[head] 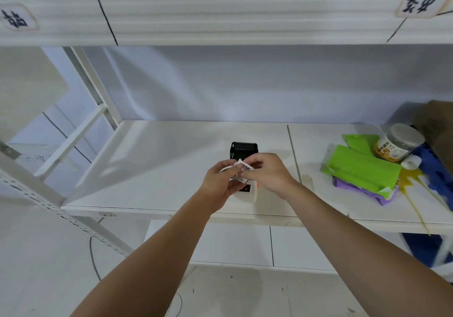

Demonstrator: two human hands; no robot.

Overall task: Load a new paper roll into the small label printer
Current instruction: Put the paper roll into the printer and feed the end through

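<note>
Over the printer (245, 192), both grips, L hand (220, 182) & R hand (267, 172), pinch printed label paper (241, 172).

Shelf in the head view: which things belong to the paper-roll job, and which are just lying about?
In the job:
label printer, lid open
paper roll, held by left hand and right hand

Lying about:
green packets
purple packet
jar
white cap

shelf (171, 159) bare left of printer (244, 151), green packets (362, 167) and jar (398, 145) crowd right
</note>
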